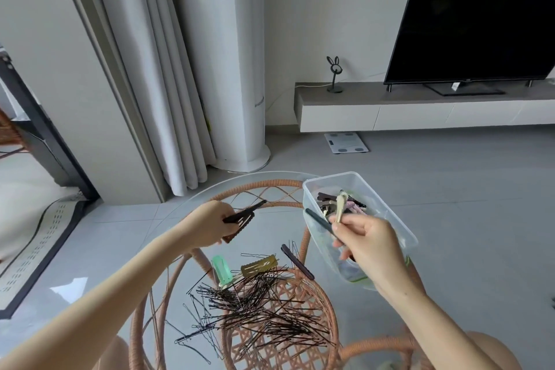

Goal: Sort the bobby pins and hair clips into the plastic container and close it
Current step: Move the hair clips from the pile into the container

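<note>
A clear plastic container [387, 213] stands open at the right edge of the round glass table, with several hair clips inside. My right hand [368, 245] is over its near side, gripping a beige clip [341, 206] and a black clip [318, 221]. My left hand [210, 224] is at the table's far left, holding dark brown clips [243, 215]. A big pile of black bobby pins [264, 306] lies on the glass nearer me. A green clip [222, 269], a tan clip [259, 264] and a dark clip [297, 261] lie at the pile's far edge.
The glass tabletop [168, 219] rests on a rattan frame [279, 183] with a woven shelf below. Beyond are a white curtain [156, 69], a tower fan [234, 69], a scale [345, 143] on the floor, and a TV [480, 15] on a low cabinet. No lid is visible.
</note>
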